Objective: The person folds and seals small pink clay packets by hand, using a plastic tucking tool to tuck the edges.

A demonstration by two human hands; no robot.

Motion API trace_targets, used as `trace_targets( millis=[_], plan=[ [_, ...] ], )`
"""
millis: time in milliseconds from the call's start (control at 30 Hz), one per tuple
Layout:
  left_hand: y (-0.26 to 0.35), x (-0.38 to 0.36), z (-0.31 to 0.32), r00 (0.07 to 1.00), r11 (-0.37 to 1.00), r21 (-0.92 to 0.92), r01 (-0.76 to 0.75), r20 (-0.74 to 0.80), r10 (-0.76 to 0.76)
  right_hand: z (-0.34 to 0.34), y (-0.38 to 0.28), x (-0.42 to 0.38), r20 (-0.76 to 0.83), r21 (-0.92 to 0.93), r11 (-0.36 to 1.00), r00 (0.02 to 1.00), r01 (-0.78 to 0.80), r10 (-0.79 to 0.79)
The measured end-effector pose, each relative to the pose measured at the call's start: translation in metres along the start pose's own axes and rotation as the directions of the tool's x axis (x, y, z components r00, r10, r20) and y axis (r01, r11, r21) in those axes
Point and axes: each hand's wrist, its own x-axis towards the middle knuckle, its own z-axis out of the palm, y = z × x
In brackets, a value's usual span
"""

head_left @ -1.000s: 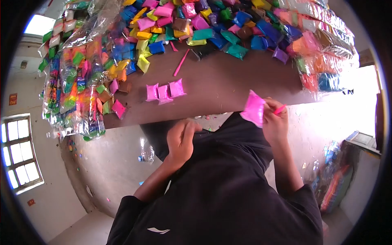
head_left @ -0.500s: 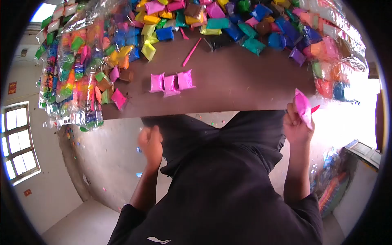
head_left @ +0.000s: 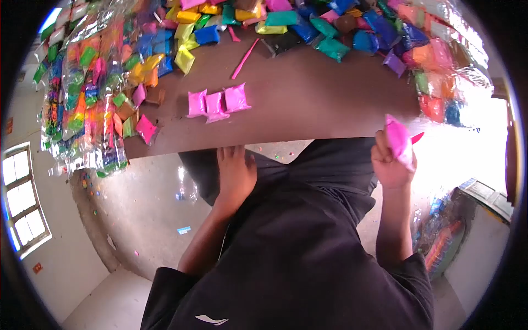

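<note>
My right hand (head_left: 391, 165) is closed around a pink packet (head_left: 397, 138) at the near right edge of the brown table (head_left: 308, 104); a pink stick tip (head_left: 418, 137) pokes out beside it. My left hand (head_left: 235, 175) is below the table's near edge, its fingertips reaching up under the edge, holding nothing that I can see. Three pink packets (head_left: 214, 103) lie side by side on the table above my left hand. A lone pink packet (head_left: 146, 128) lies further left.
A heap of coloured packets (head_left: 308, 22) fills the table's far side, with a pink stick (head_left: 245, 51) before it. Clear bags of packets (head_left: 88, 93) hang over the left edge and more sit at the right (head_left: 445, 77). Another bag (head_left: 443, 242) lies on the floor.
My left hand has risen from my lap to the table's near edge. My right hand, holding the pink packet, swung out to the right and has since shifted slightly left and down.
</note>
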Motion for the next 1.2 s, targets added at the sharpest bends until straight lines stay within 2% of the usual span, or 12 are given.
trace_targets(
  millis=[67, 133, 233, 300, 367, 567, 633, 767, 967, 1033, 1133, 1200],
  plan=[
    [0.010, -0.001, -0.019, 0.986, 0.905, -0.409, 0.116, 0.155, -0.057, -0.005, 0.009, -0.012, -0.215, -0.202, 0.973, 0.965, 0.109, -0.152],
    [0.034, 0.011, -0.058, 0.841, 0.563, -0.705, 0.432, 0.540, 0.029, 0.019, 0.008, 0.000, 0.133, -0.489, 0.861, 0.988, 0.138, -0.083],
    [0.054, 0.026, -0.079, 0.854, 0.156, -0.867, 0.473, 0.494, 0.161, 0.060, 0.014, 0.005, 0.213, -0.734, 0.666, 0.976, 0.132, 0.042],
    [0.063, 0.049, -0.086, 0.846, -0.099, -0.851, 0.516, 0.488, 0.216, 0.071, 0.025, 0.001, 0.204, -0.731, 0.677, 0.974, 0.087, 0.095],
    [0.067, 0.058, -0.091, 0.837, -0.078, -0.858, 0.508, 0.471, 0.278, 0.083, 0.022, 0.011, 0.320, -0.765, 0.621, 0.937, 0.171, 0.136],
    [0.071, 0.058, -0.083, 0.840, -0.119, -0.877, 0.465, 0.395, 0.372, 0.079, 0.030, 0.013, 0.357, -0.712, 0.684, 0.921, 0.160, 0.157],
    [0.079, 0.056, -0.084, 0.898, -0.198, -0.891, 0.408, 0.352, 0.262, 0.079, 0.032, 0.013, 0.366, -0.707, 0.688, 0.917, 0.161, 0.162],
    [0.079, 0.055, -0.083, 0.916, -0.154, -0.913, 0.379, 0.346, 0.205, 0.082, 0.033, 0.013, 0.312, -0.736, 0.665, 0.935, 0.124, 0.171],
    [0.080, 0.057, -0.088, 0.948, 0.044, -0.960, 0.277, 0.281, 0.151, 0.086, 0.039, 0.016, 0.294, -0.762, 0.619, 0.953, 0.192, 0.066],
    [0.089, 0.055, -0.083, 0.991, 0.136, -0.982, 0.134, 0.129, -0.046, 0.087, 0.045, 0.015, 0.283, -0.776, 0.590, 0.959, 0.223, 0.010],
    [0.093, 0.056, -0.071, 0.989, 0.299, -0.953, -0.045, -0.086, -0.124, 0.090, 0.052, 0.015, 0.263, -0.819, 0.515, 0.963, 0.251, -0.052],
    [0.098, 0.056, -0.072, 0.977, 0.356, -0.934, -0.023, -0.096, -0.188, 0.096, 0.052, 0.015, 0.211, -0.872, 0.442, 0.976, 0.211, -0.050]
  ],
)
